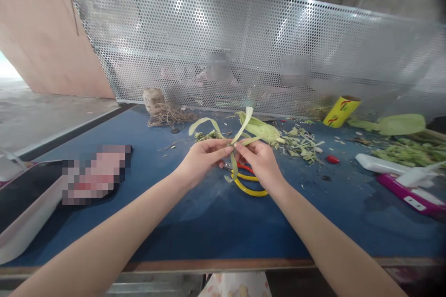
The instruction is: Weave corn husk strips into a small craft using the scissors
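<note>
My left hand [204, 158] and my right hand [258, 160] meet over the middle of the blue table, fingertips pinched together on pale green leaf strips [244, 125]. One strip stands up between the hands, another arches to the left, and an end hangs below the fingers. Under my right hand lie scissors [249, 191] with yellow and red handles; their blades are mostly hidden. Just behind the hands is a broad pale green leaf piece [259, 128]. Shredded green scraps [301, 144] lie to its right.
A perforated metal screen [244, 37] borders the back, with blurred people behind it. Left are a twine bundle [170, 116], a pixelated phone-like object [101, 171] and a white-rimmed tray [35, 232]. Right are a yellow roll [341, 111], a red piece [332, 159] and a purple-and-white power strip [407, 195].
</note>
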Action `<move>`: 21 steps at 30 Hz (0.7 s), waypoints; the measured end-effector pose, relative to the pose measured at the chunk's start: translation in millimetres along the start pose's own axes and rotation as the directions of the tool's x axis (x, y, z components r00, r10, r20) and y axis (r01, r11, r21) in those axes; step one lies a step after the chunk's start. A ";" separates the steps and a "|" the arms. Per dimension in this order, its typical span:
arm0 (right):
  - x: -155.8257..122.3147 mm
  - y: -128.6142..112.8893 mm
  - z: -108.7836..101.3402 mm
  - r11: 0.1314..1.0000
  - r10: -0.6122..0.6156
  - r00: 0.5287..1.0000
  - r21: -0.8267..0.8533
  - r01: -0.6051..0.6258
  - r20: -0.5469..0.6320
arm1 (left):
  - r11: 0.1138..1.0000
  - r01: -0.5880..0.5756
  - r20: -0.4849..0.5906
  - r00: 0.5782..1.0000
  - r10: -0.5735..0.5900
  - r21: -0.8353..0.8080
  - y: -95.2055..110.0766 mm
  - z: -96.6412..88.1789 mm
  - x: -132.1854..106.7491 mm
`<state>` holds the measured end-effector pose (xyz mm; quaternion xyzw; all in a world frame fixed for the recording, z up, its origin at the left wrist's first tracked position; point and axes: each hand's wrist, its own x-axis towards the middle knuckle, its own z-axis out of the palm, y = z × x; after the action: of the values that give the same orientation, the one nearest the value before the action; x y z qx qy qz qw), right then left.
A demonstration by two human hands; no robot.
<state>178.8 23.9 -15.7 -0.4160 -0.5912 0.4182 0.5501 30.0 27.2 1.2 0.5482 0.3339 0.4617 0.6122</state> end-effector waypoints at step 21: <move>-6.6 -7.8 -23.2 0.106 -0.610 0.612 -0.714 0.693 0.504 | 0.980 0.184 -0.123 0.974 -0.192 -0.074 6.7 -2.2 -0.3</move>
<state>202.1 16.2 -9.2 -0.3101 -0.8550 -0.2121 0.3575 26.6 27.6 7.3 0.4637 0.4090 0.4462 0.6469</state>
